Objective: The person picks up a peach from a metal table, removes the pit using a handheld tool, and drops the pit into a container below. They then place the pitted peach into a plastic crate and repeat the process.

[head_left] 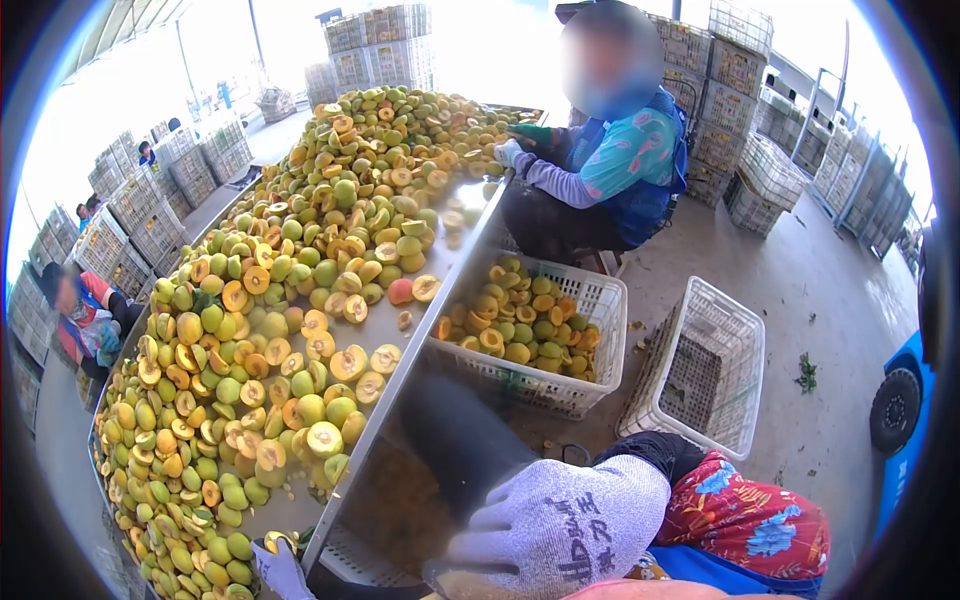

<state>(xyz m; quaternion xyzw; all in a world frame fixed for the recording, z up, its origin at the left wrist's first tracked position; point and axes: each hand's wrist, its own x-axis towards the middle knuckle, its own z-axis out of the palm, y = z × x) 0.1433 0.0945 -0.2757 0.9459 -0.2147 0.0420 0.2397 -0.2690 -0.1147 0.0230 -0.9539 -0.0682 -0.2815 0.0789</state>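
At the bottom of the head view, my left hand (283, 572), in a pale glove, is at the near edge of the metal table (392, 345). Its fingers close round a piece of stone fruit (275, 541), yellow and green. My right hand (560, 520), in a grey-white glove with dark lettering, is nearer the camera. Its fingers curl downward and are partly blurred, so what they hold does not show. A big heap of green-yellow stone fruit (300, 270), whole and halved with pits showing, covers much of the table. Below the right hand, part of a crate (360, 560) shows.
A white crate (600, 290) of fruit halves stands beside the table, next to another white crate (745, 350). Across from me a person (630, 150) works at the heap; another person (90, 315) sits at the left. Stacked crates (715, 110) stand behind. A blue vehicle's wheel (895, 412) is at right.
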